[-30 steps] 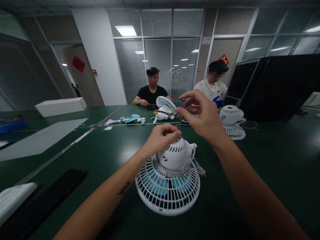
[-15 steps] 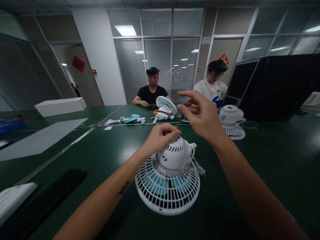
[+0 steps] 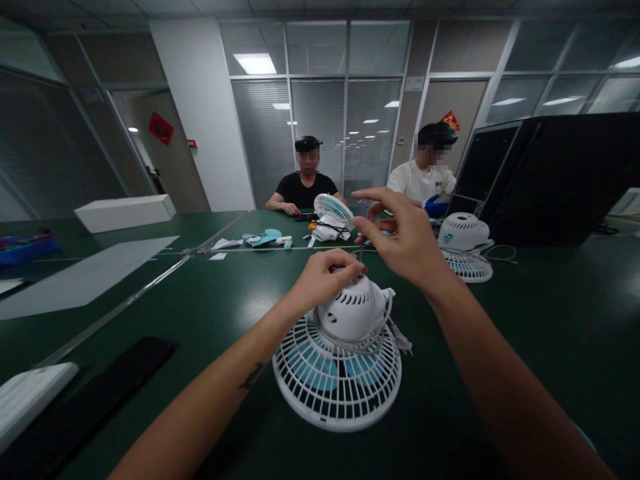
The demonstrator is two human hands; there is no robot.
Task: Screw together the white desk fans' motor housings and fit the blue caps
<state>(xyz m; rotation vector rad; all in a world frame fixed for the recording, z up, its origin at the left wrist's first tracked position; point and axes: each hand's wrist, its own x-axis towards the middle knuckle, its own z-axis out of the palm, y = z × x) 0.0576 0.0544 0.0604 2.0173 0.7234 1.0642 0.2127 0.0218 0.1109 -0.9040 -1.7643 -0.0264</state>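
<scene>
A white fan (image 3: 350, 310) lies grille-down on the green table, with blue blades behind its grille. My left hand (image 3: 330, 273) rests on top of the motor housing, thumb and forefinger pinched around the lower shaft of a screwdriver. My right hand (image 3: 395, 230) grips the screwdriver (image 3: 362, 210) by its clear purplish handle, above my left hand. The screwdriver stands upright, its tip hidden by my left fingers at the top of the housing. A cord is wound round the housing.
Behind are a second fan (image 3: 330, 220), blue blades (image 3: 266, 237) and small white parts. Another fan (image 3: 465, 233) stands right, beside a large black case (image 3: 565, 180). A black strip (image 3: 115, 380) and a white box (image 3: 125, 213) are left. Two people sit opposite.
The view has shifted slightly. Both hands keep nearly the same places, and the right fingers have moved a little around the screwdriver handle.
</scene>
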